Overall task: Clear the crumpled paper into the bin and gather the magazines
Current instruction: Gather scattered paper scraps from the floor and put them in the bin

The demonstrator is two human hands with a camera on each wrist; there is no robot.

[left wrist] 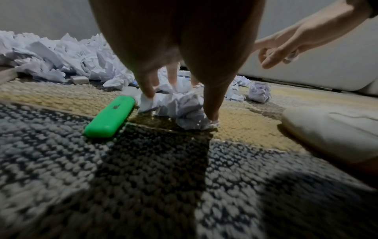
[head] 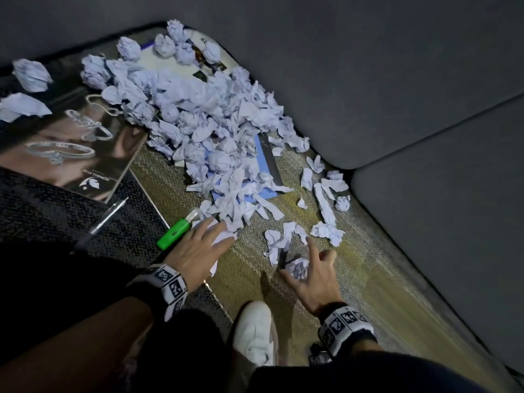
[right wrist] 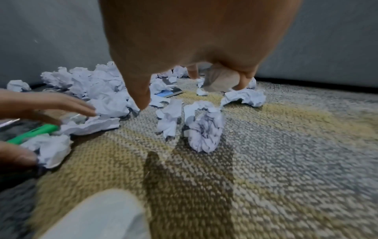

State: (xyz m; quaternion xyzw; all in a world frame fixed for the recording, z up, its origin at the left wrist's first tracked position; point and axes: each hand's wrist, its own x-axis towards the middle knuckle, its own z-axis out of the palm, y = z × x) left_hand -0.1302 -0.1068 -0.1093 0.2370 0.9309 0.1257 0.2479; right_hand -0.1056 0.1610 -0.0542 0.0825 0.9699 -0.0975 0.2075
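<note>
A big pile of crumpled paper [head: 204,114] covers the rug beside the sofa. It half buries a blue magazine [head: 266,157] and a white one [head: 158,62]. A dark magazine with jewellery on its cover [head: 71,143] lies to the left. My left hand [head: 218,248] rests with spread, straight fingers on a crumpled sheet [left wrist: 180,105] at the pile's near edge. My right hand [head: 296,256] hovers over a paper ball [right wrist: 204,129] that lies on the rug. Its thumb and index finger are extended. The other fingers curl round a small wad of paper [left wrist: 292,55].
A green highlighter [head: 173,232] lies just left of my left hand, and a pen [head: 105,219] lies further left. My white shoe [head: 255,333] stands on the rug between my arms. The grey sofa [head: 397,80] borders the rug at the right and back. No bin is in view.
</note>
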